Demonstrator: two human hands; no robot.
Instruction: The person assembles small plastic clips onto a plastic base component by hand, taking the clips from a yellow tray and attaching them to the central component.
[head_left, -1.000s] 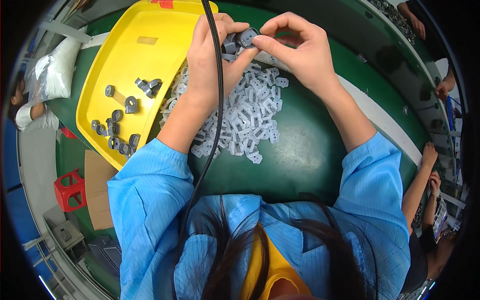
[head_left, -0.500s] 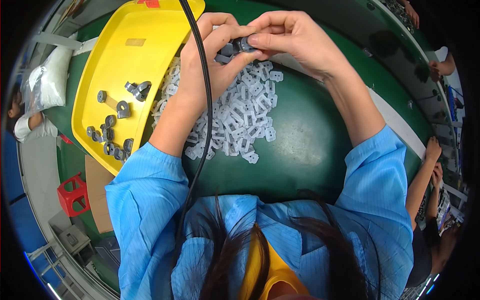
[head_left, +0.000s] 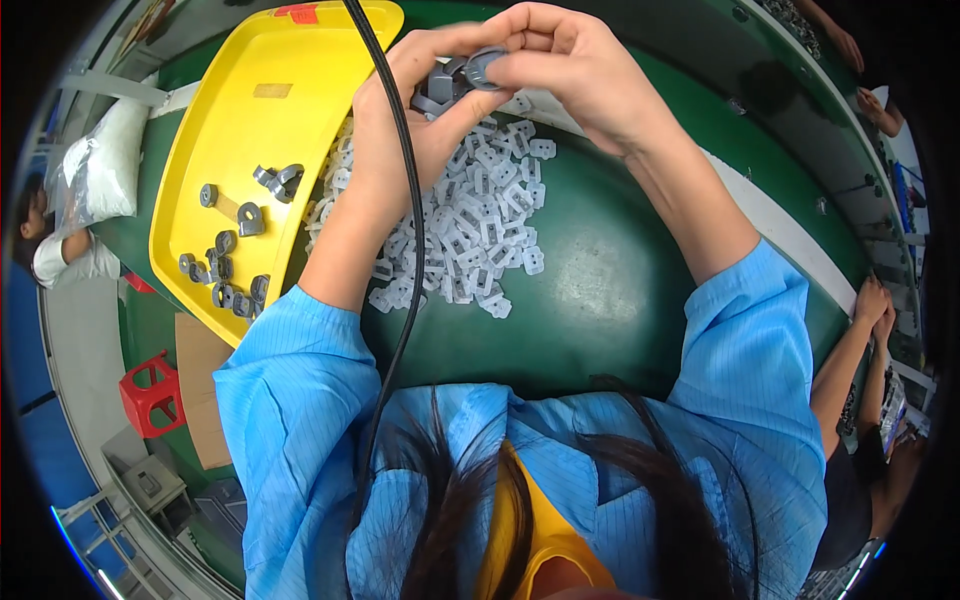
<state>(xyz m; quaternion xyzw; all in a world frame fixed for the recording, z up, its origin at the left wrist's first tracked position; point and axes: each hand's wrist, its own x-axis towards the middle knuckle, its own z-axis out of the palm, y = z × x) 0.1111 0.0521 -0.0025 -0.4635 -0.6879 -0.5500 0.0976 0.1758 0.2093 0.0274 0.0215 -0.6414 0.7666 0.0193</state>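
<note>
My left hand [head_left: 435, 148] is closed around several grey plastic parts [head_left: 440, 84] beyond the pile. Against these, my right hand [head_left: 585, 85] pinches a round grey plastic ring [head_left: 486, 68] between thumb and fingers; the ring touches the left fingertips too. Whether the ring is joined to another part cannot be made out. Below both hands lies a heap of small translucent white plastic pieces [head_left: 480, 215] on the green table [head_left: 610, 270]. To the left stands a yellow tray [head_left: 225, 130] with loose grey rings and clips [head_left: 250, 218] in it.
A black cable [head_left: 412, 200] hangs across the view in front of my left forearm. At far left are a clear bag of white material [head_left: 105, 165], a red stool [head_left: 152, 395] and a cardboard sheet [head_left: 200, 390]. Other people's arms [head_left: 850, 350] show at the right edge.
My hands have shifted slightly left and up. The grey ring is now turned with its round face more toward view, and the left fingers have moved around it.
</note>
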